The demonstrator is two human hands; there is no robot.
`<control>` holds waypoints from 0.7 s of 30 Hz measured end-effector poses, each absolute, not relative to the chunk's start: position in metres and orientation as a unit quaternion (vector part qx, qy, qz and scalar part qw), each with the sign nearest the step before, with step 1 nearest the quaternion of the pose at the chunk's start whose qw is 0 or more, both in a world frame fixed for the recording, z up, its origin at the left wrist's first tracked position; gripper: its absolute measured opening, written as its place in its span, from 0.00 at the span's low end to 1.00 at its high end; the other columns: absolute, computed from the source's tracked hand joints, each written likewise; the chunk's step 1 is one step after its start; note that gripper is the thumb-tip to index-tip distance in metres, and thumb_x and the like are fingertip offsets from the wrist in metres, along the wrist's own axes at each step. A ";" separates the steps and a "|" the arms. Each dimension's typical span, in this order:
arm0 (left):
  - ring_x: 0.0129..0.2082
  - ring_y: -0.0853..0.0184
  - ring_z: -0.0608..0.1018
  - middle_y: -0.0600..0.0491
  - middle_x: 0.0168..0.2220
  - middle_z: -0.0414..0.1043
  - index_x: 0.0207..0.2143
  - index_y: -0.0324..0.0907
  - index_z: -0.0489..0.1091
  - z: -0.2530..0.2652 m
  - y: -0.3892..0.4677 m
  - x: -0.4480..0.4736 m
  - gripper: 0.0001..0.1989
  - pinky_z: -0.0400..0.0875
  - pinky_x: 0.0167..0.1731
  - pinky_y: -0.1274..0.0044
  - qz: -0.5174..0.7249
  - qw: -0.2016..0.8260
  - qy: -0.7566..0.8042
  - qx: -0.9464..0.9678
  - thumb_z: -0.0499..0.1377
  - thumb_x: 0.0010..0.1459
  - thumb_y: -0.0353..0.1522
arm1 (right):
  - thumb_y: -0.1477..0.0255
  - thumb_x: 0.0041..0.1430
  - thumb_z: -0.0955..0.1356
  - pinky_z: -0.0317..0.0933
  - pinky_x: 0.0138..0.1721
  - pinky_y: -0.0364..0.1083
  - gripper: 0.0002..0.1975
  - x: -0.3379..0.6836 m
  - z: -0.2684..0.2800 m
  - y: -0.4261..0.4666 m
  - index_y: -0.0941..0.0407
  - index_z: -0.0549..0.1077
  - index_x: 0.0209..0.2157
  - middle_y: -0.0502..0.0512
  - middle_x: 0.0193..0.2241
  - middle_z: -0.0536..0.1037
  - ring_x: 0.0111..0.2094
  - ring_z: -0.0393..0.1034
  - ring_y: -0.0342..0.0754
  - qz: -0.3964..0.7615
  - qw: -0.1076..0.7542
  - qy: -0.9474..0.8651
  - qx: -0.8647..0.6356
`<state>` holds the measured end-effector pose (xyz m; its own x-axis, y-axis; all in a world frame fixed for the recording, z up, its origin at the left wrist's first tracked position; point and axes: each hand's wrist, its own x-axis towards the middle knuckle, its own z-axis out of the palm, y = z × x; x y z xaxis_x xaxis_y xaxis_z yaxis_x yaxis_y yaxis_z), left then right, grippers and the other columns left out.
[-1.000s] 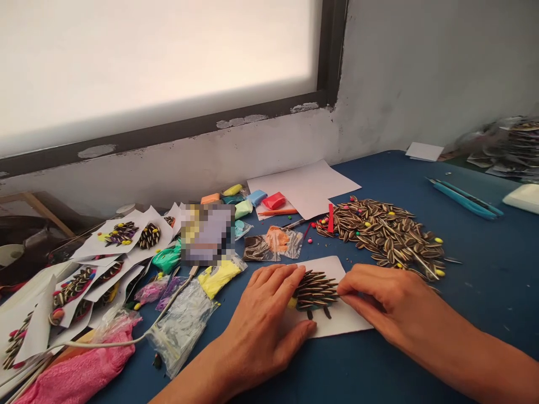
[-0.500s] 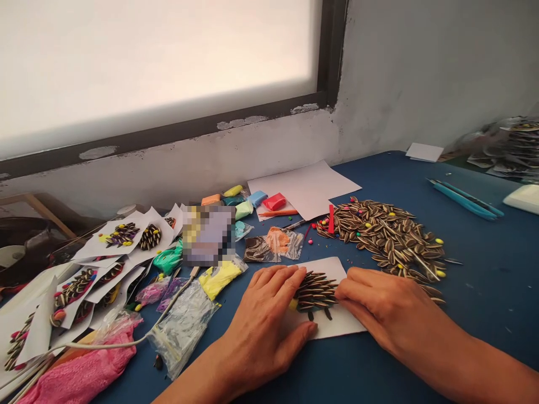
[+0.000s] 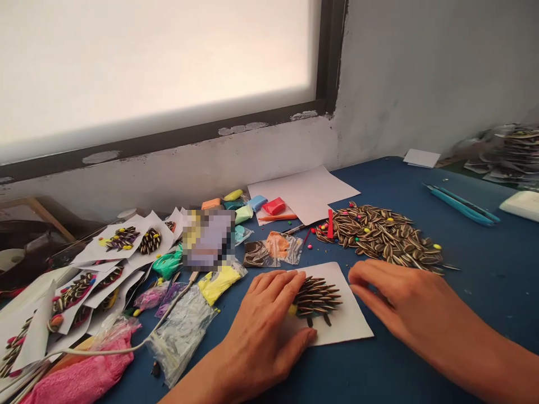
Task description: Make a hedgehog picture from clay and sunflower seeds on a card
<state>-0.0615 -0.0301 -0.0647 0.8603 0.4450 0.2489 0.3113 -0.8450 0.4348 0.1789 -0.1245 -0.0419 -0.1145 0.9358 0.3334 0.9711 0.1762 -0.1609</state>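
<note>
My left hand (image 3: pixel 269 331) lies on a white paper card (image 3: pixel 353 317), fingers stretched out and thumb apart, steadying it. Beside its fingertips, sunflower seeds (image 3: pixel 318 295) stand in overlapping rows on the card like hedgehog spines. A bit of yellow clay shows at their left end, partly covered by my fingers, and two dark seeds lie below as feet. Just past the card's right edge, my right hand (image 3: pixel 400 303) hovers with bent fingers; a small gap shows between thumb and forefinger, with nothing visible in it. Behind it spreads a heap of loose sunflower seeds (image 3: pixel 383 233).
Finished seed-covered cards (image 3: pixel 122 238) pile up at left, near a pink cloth (image 3: pixel 84 367) and a white cable (image 3: pixel 105 349). Clay packets, including a yellow one (image 3: pixel 221 280), lie mid-table. Blue tweezers (image 3: pixel 461 205) rest at right. White paper (image 3: pixel 307 191) lies by the wall.
My right hand has moved off the seeds on the card toward the right, its thumb and forefinger now apart. My left hand stays on the card. The view has shifted slightly.
</note>
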 end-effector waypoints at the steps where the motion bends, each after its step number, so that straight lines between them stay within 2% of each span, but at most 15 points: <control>1: 0.61 0.53 0.68 0.42 0.63 0.66 0.66 0.39 0.55 -0.065 -0.030 -0.062 0.32 0.64 0.60 0.57 0.172 0.194 0.201 0.945 0.59 0.64 0.37 | 0.72 0.70 0.60 0.61 0.25 0.46 0.12 0.183 -0.042 -0.124 0.52 0.71 0.32 0.48 0.26 0.76 0.23 0.74 0.48 -0.053 0.177 -0.740 -0.647; 10: 0.60 0.50 0.69 0.39 0.62 0.64 0.67 0.39 0.54 -0.065 -0.032 -0.063 0.33 0.67 0.58 0.55 0.165 0.204 0.217 0.940 0.59 0.64 0.37 | 0.71 0.67 0.62 0.64 0.28 0.45 0.10 0.206 -0.049 -0.118 0.52 0.74 0.32 0.52 0.30 0.82 0.28 0.77 0.50 -0.054 0.134 -0.708 -0.692; 21: 0.60 0.49 0.69 0.38 0.62 0.65 0.67 0.39 0.52 -0.065 -0.031 -0.063 0.35 0.67 0.58 0.53 0.185 0.202 0.211 0.939 0.60 0.63 0.40 | 0.69 0.66 0.62 0.64 0.28 0.47 0.12 0.207 -0.049 -0.115 0.50 0.75 0.32 0.50 0.30 0.82 0.29 0.78 0.52 -0.031 0.108 -0.695 -0.710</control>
<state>-0.0632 -0.0314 -0.0654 0.8432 0.4699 0.2613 0.3209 -0.8298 0.4566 0.2070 -0.1153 -0.0493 0.0318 0.9805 0.1938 0.9938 -0.0103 -0.1108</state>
